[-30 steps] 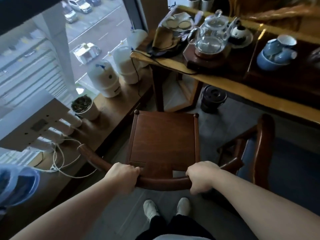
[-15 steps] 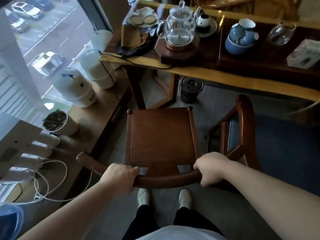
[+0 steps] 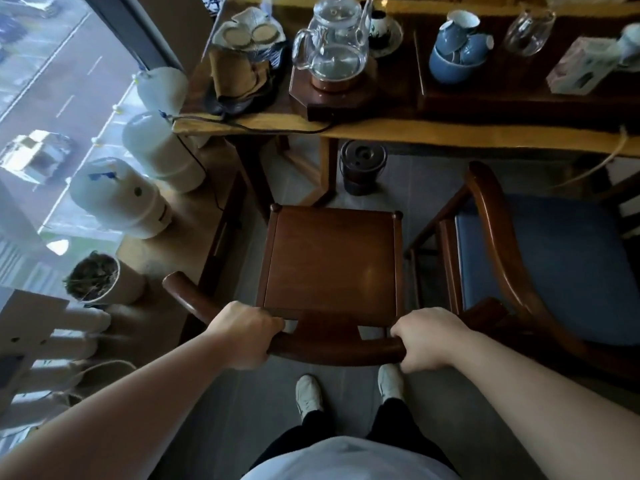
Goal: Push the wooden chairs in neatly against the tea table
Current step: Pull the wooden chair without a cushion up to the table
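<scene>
A dark wooden chair [image 3: 330,261] with a square seat stands in front of me, its front edge just short of the tea table [image 3: 415,135]. My left hand [image 3: 244,332] and my right hand [image 3: 424,336] both grip its curved back rail. Beside it on the right stands a second wooden chair with a blue seat [image 3: 540,258], turned at an angle, its armrest close to my right hand. The tea table's yellow-edged top crosses the upper part of the view.
On the table stand a glass kettle [image 3: 330,46], blue cups [image 3: 459,46], a glass pitcher [image 3: 528,29] and a tissue box [image 3: 578,69]. A dark bucket [image 3: 362,171] sits under it. White tanks [image 3: 117,199] and a plant pot [image 3: 100,280] line the window ledge at left.
The chair has moved forward toward the table with both hands on its back rail. I have stepped after it, and more of the table and the blue-seated chair shows.
</scene>
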